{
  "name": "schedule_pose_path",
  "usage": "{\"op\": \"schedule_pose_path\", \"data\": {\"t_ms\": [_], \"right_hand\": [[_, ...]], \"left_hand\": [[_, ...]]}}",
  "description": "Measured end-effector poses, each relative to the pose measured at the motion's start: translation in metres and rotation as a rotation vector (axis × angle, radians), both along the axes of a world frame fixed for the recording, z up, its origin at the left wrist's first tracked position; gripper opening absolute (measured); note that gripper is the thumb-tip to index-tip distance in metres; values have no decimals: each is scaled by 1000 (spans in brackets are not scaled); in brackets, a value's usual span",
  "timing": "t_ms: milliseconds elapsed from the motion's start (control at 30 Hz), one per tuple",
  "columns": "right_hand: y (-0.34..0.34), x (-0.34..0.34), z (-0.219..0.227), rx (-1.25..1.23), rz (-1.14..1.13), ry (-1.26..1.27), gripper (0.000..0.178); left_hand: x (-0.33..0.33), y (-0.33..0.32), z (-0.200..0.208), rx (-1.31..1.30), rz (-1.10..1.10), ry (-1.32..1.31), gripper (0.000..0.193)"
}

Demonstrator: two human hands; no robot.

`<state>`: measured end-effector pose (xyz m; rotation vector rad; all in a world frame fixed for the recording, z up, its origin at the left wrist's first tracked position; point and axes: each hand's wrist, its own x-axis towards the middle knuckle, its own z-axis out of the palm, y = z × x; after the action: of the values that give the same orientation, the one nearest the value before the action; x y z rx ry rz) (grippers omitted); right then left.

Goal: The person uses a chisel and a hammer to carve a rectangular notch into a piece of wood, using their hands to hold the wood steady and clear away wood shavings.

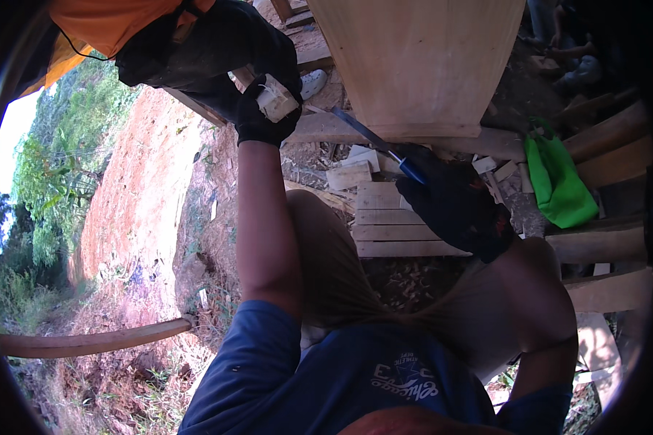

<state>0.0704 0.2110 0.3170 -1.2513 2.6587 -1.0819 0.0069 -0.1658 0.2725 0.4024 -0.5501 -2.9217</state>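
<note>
The left hand [257, 125], in a black glove, is closed around a small pale wooden block [276, 100], held out past the person's knees. Over to the right, the other gloved hand, the right hand [457, 203], grips a blue-handled tool [364, 132] with a long dark blade that slants up toward the block; I can't tell from here whether its tip touches. Below the blade, wood offcuts [350, 176] lie on the littered ground, just beside a slatted wooden piece [399, 230] between the knees. Beyond it stretches a broad pale board [417, 65]. A bright green bag [559, 177] sits off to the right, and someone in orange [112, 25] is close by at upper left.
</note>
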Motion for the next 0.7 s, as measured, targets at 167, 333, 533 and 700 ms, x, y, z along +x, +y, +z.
{"op": "schedule_pose_path", "data": {"t_ms": [167,333,533,700], "right_hand": [[1,-8,11,-97,-14,49,43],[1,-6,13,-92,34,80,46],[0,-3,11,-121,20,132,43],[0,-8,4,-203,12,172,53]], "left_hand": [[-5,23,6,-43,-85,2,30],[-7,22,0,-215,-107,-26,41],[-11,36,-11,-301,91,25,36],[-27,26,-40,-1600,415,236,31]]}}
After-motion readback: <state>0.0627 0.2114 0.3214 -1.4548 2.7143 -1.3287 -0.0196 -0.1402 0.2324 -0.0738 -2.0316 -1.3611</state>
